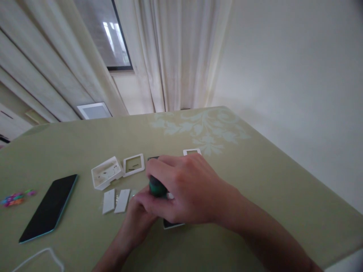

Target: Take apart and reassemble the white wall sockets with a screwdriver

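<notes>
My right hand [188, 189] is closed around the dark green and black handle of a screwdriver [157, 187], held nearly upright; its tip is out of sight. Below and partly behind it, my left hand [138, 215] reaches in close to the handle, its fingers mostly covered. A dark, flat piece with a pale edge [173, 224] shows under my hands. To their left lie two white rectangular plates, one nearer [123, 201] and one farther [109, 201]. Behind these are an open white plastic box [107, 173] and a white square frame [134, 174] with small screws inside its outline.
A second white frame [192, 151] peeks out behind my right hand. Farther left lie a black-screened tablet or phone [49, 207] and some small colourful pieces [17, 199]. A white cable [36, 255] runs along the near left of the green tablecloth [269, 196]. A wall borders the right side.
</notes>
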`<state>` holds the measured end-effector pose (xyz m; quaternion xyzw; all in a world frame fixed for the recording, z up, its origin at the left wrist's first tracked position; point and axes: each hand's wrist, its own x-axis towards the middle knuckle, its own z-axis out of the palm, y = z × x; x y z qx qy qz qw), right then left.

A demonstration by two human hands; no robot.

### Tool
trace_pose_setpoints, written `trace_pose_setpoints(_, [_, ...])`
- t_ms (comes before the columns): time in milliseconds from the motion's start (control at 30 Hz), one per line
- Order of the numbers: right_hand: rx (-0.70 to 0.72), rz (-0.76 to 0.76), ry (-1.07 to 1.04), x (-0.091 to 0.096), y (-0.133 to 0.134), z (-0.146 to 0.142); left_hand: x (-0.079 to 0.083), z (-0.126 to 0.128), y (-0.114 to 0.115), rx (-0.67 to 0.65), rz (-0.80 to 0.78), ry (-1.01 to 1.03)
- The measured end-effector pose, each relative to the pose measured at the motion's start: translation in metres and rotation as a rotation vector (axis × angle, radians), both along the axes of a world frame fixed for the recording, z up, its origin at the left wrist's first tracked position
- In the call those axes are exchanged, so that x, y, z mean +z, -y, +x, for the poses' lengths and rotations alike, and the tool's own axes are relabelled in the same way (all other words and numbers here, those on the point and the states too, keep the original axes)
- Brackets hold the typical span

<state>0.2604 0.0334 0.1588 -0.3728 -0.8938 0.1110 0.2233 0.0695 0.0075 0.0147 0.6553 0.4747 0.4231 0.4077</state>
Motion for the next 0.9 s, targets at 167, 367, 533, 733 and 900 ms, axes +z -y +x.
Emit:
trace_pose_setpoints(167, [-0.006, -0.003, 0.04, -0.001, -0.001, -0.003, -0.007, -0.001, 0.002, 0.029, 0.009, -0.007])
trace_pose_setpoints(367, [0.001, -0.009, -0.056, 0.003, -0.003, 0.002, -0.02, -0.004, 0.006, 0.057, 0.048, -0.101])
trace_pose_setpoints(533, [-0.122, 0.02, -0.12, 0.014, -0.006, 0.023, -0.018, -0.003, 0.012, -0.207, 0.088, -0.417])
trace_pose_setpoints(733, [-0.152, -0.038, -0.065, 0.011, -0.015, 0.03, -0.013, -0.015, 0.009, -0.246, 0.082, -0.481])
trace_pose_setpoints(900, [-0.116, -0.073, -0.054, 0.005, -0.018, 0.023, -0.013, -0.023, 0.008, -0.219, 0.078, -0.49])
